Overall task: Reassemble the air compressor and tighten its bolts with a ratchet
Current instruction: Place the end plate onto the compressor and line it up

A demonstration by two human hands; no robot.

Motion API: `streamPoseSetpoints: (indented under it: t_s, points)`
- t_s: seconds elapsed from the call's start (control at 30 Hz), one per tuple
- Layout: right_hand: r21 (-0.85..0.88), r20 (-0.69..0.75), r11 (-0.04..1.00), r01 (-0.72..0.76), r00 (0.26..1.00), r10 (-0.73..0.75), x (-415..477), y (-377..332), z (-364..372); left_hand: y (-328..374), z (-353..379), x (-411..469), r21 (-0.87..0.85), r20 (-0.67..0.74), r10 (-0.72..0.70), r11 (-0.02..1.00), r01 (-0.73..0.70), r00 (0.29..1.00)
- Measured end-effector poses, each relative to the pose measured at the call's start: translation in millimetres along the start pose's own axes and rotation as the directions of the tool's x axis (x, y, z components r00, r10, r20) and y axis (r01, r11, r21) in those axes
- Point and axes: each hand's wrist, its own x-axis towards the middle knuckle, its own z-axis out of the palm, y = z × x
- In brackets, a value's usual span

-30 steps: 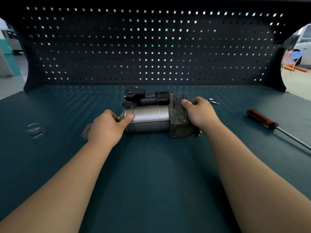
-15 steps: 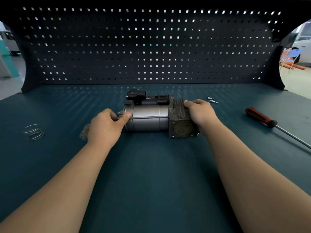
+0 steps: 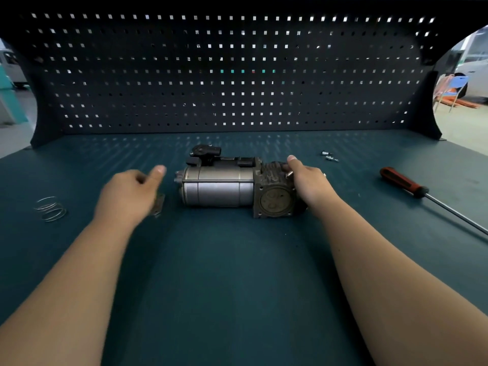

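The air compressor point(image 3: 219, 187) lies on its side in the middle of the green bench, its silver cylinder pointing left and its dark finned head point(image 3: 273, 192) at the right. My right hand point(image 3: 307, 182) rests on the head's right side and grips it. My left hand point(image 3: 129, 196) hovers just left of the cylinder, apart from it, thumb out and fingers loosely curled around nothing. A small flat metal plate point(image 3: 159, 204) lies on the bench, partly hidden under that hand. Two small bolts point(image 3: 328, 156) lie behind and to the right of the compressor.
A red-handled screwdriver point(image 3: 404, 182) lies at the right, its shaft running toward the bench's right edge. A wire spring point(image 3: 50, 208) sits at the far left. A dark pegboard wall point(image 3: 237, 75) closes the back of the bench point(image 3: 237, 273).
My left hand has let go of the cylinder's left end and drawn away to the left. The compressor has rolled so its round head cover faces me. The right hand stays on the head.
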Motion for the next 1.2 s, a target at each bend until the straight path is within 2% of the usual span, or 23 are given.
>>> streamPoseSetpoints:
  t_s: [0.07, 0.13, 0.2, 0.27, 0.33, 0.43, 0.53, 0.67, 0.8, 0.9, 1.07, 1.13, 1.2]
  points:
    - [-0.017, -0.049, 0.999, 0.046, 0.998, -0.047, -1, 6, -3, -23, -19, 12, 0.202, 0.021, -0.116, 0.973, 0.109, 0.993]
    - [-0.033, -0.102, 0.997, 0.067, 0.992, -0.070, -2, 12, -4, -36, -26, 16, 0.349, 0.120, -0.262, 0.914, 0.206, 0.958]
    - [-0.065, -0.110, 0.996, 0.065, 0.991, -0.072, -5, 18, -4, -35, -21, 12, 0.414, 0.273, -0.328, 0.889, 0.197, 0.904]
    - [-0.074, -0.107, 0.996, 0.053, 0.992, -0.061, -6, 21, -5, -30, -13, 7, 0.445, 0.356, -0.320, 0.884, 0.142, 0.878]
    - [-0.158, -0.089, 0.986, 0.056, 0.993, -0.071, -6, 22, -8, -26, -9, 5, 0.438, 0.345, -0.309, 0.888, 0.139, 0.886]
    - [-0.377, -0.095, 0.926, 0.002, 0.995, -0.041, -3, 25, -16, -30, -8, 7, 0.354, 0.313, -0.309, 0.915, 0.192, 0.898]
    - [-0.433, -0.162, 0.897, -0.084, 0.987, 0.014, -3, 29, -27, -36, -8, 10, 0.335, 0.321, -0.276, 0.928, 0.163, 0.906]
    - [-0.410, -0.204, 0.905, -0.115, 0.978, 0.031, -5, 28, -31, -42, -6, 19, 0.307, 0.335, -0.127, 0.951, 0.019, 0.934]
    - [-0.375, -0.196, 0.923, -0.082, 0.981, 0.008, -6, 28, -28, -46, -3, 32, 0.392, 0.454, -0.108, 0.916, -0.090, 0.884]
    - [-0.354, -0.205, 0.933, -0.068, 0.979, -0.006, -6, 27, -30, -43, 3, 32, 0.370, 0.439, -0.057, 0.921, -0.123, 0.897]
    - [-0.261, -0.250, 0.965, -0.038, 0.968, -0.029, -5, 24, -34, -42, -5, 18, 0.419, 0.325, -0.093, 0.906, -0.056, 0.941]
    - [-0.198, -0.273, 0.980, -0.012, 0.961, -0.043, -5, 22, -35, -42, -13, 14, 0.374, 0.291, -0.134, 0.927, 0.017, 0.947]
    - [-0.130, -0.291, 0.991, 0.035, 0.954, -0.072, -8, 19, -34, -41, -18, 9, 0.255, 0.250, -0.152, 0.963, 0.087, 0.956]
